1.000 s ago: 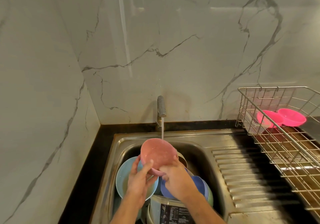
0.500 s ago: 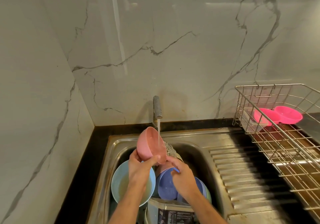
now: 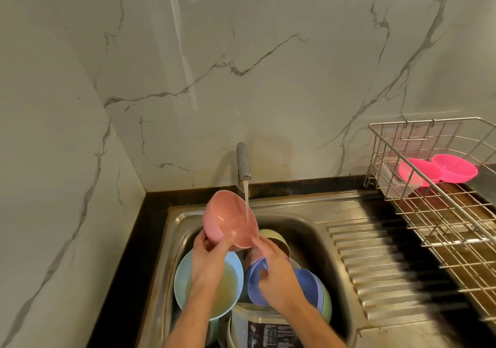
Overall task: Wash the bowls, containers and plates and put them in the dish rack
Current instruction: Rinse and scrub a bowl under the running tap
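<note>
While the tap (image 3: 243,161) runs, I hold the pink bowl (image 3: 229,218) tilted under the stream with its opening turned toward me, so that the water strikes the inner wall and drains off the low rim into the sink (image 3: 319,236) below.

Head view, hands. My left hand (image 3: 208,263) carries the bowl: thumb laid over the near rim, remaining fingers curled round the outer wall on the left side. This grip keeps the interior exposed to the water. My right hand (image 3: 273,272) is at the lower right edge of the bowl; the fingers are loosely spread and the tips meet the rim, steadying it rather than clamping it. I judge this to be the rinse step for this bowl.

Head view, sink contents. Under the hands lie a light blue bowl (image 3: 188,286) holding cloudy yellowish water, a purple bowl (image 3: 255,280) with a further purple one beside it, a green item at the right edge of the stack, and a yellowish container (image 3: 273,236) just behind the pink bowl. A container with a printed label (image 3: 265,329) sits at the near edge. All of these await washing.

Head view, destination. The wire dish rack (image 3: 440,210) stands to the right, beyond the ribbed drainboard (image 3: 375,267). Two bright pink bowls (image 3: 440,171) and a clear container (image 3: 394,183) rest at its far end. Most of the rack floor is free; most of the task remains.
</note>
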